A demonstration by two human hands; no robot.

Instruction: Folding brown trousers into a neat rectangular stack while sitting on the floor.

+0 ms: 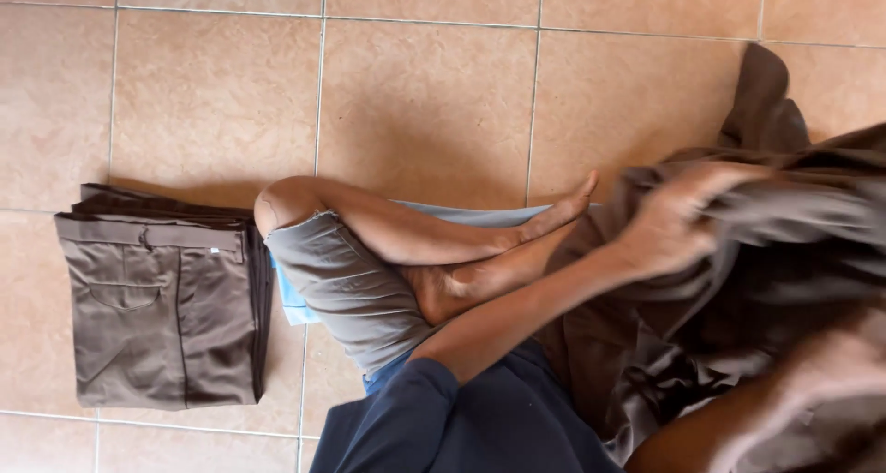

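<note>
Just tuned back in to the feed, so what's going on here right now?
A person sits cross-legged on a tiled floor. Their left hand grips a brown garment bunched at their right side; the picture is blurred there. The right hand is a blur at the lower corner, seemingly in the same cloth. A folded stack of brown trousers lies apart on the floor at their left.

Labels: pretty much just one tiny tag

Only thing that counts is a small pale rectangular tag (214,250) sewn at the waistband of the folded brown trousers (161,311), stacked on the tiled floor at the left (too small to make out anything on it). No packages, signs or screens anywhere.
</note>
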